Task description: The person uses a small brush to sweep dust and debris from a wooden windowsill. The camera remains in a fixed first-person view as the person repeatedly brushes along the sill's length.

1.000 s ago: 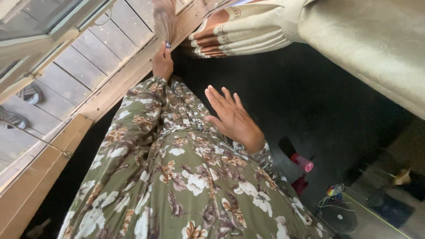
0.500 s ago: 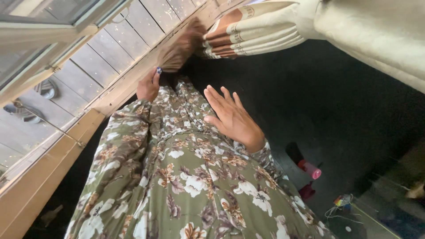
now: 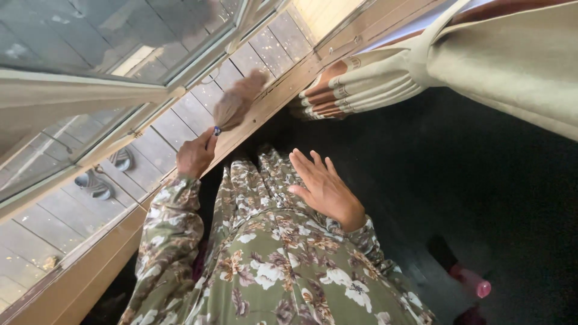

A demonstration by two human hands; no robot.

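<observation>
My left hand is closed around the handle of a small brown bristle brush. Blurred with motion, the brush head lies against the wooden window sill. My right hand is open with fingers spread, held flat just above the front of my floral dress. It holds nothing. The sill runs diagonally past my left hand.
An open glass window frame juts out at upper left. Outside on grey deck boards lies a pair of sandals. A bunched beige curtain hangs at upper right. A pink object sits on the dark floor at lower right.
My left hand has slid back along the sill toward my body with the brush, whose head now tilts right. My right hand has stayed open in about the same place.
</observation>
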